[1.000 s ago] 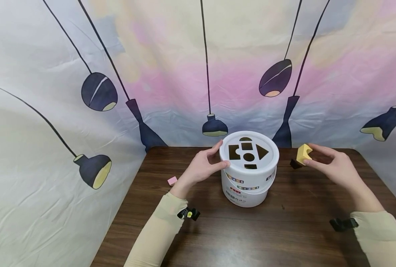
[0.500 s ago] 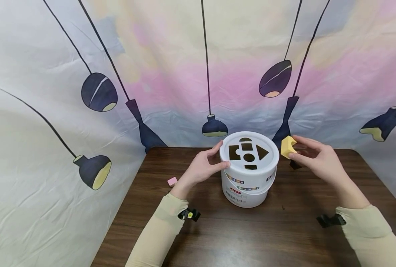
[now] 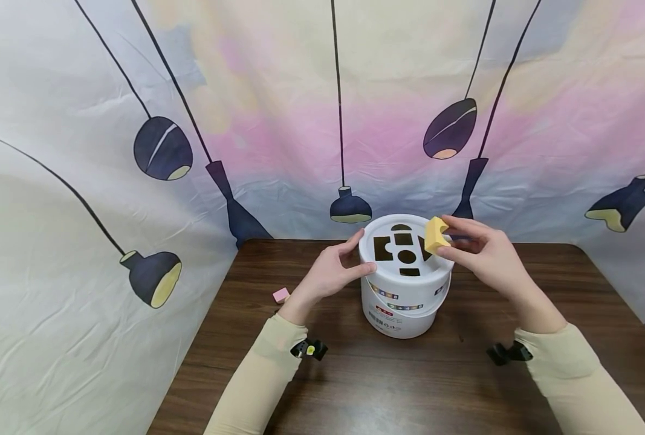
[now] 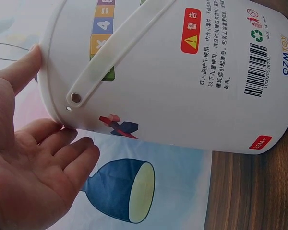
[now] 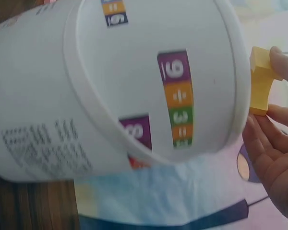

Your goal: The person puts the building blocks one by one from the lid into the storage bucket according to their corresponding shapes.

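Note:
A white bucket (image 3: 398,320) with a carrying handle stands upright on the table, capped by a white lid (image 3: 379,226) with several shaped holes. My left hand (image 3: 324,272) rests against the lid's left rim, thumb and forefinger spread along it; the left wrist view shows the other fingers loose, off the bucket. Over the lid's right side, my right hand (image 3: 491,257) pinches a yellow block (image 3: 434,235) with a rounded notch between thumb and fingers. The block hides part of the triangular hole. Whether it touches the lid, I cannot tell.
A pink block (image 3: 281,295) lies on the dark wooden table (image 3: 387,386), left of the bucket and close to my left wrist. A cloth backdrop (image 3: 278,121) printed with hanging lamps rises behind the table's far edge.
My right hand has carried the yellow block leftward from beside the bucket to above the lid's right part. The left hand and the bucket have stayed in place.

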A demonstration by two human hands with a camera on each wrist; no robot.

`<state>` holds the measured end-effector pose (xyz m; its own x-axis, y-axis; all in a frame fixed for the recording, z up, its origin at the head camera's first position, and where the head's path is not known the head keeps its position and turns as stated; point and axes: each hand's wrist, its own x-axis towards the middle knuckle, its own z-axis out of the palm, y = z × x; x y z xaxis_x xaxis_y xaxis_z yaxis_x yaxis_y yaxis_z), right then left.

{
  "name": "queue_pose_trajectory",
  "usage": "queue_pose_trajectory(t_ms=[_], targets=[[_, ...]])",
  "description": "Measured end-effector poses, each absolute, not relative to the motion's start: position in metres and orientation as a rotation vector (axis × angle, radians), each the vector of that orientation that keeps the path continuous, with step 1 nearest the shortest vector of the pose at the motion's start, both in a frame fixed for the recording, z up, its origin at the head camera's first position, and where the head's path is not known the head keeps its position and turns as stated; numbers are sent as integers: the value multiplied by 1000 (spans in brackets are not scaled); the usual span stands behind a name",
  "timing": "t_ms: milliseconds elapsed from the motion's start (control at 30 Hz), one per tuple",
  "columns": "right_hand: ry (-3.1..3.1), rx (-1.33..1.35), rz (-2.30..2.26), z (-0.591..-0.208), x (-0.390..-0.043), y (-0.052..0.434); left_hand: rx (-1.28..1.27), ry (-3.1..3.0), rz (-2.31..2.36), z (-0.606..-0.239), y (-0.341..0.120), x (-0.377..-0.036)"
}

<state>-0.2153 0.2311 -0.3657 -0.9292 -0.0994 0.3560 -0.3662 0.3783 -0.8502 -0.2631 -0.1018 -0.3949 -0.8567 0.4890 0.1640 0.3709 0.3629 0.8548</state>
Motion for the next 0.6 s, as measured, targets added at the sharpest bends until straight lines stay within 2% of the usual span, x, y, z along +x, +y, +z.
queue_pose_trajectory(t_ms=[600], targets=[[-2425,709,1563,-363,-229,184,775,2505,1496,-394,-101,-262]])
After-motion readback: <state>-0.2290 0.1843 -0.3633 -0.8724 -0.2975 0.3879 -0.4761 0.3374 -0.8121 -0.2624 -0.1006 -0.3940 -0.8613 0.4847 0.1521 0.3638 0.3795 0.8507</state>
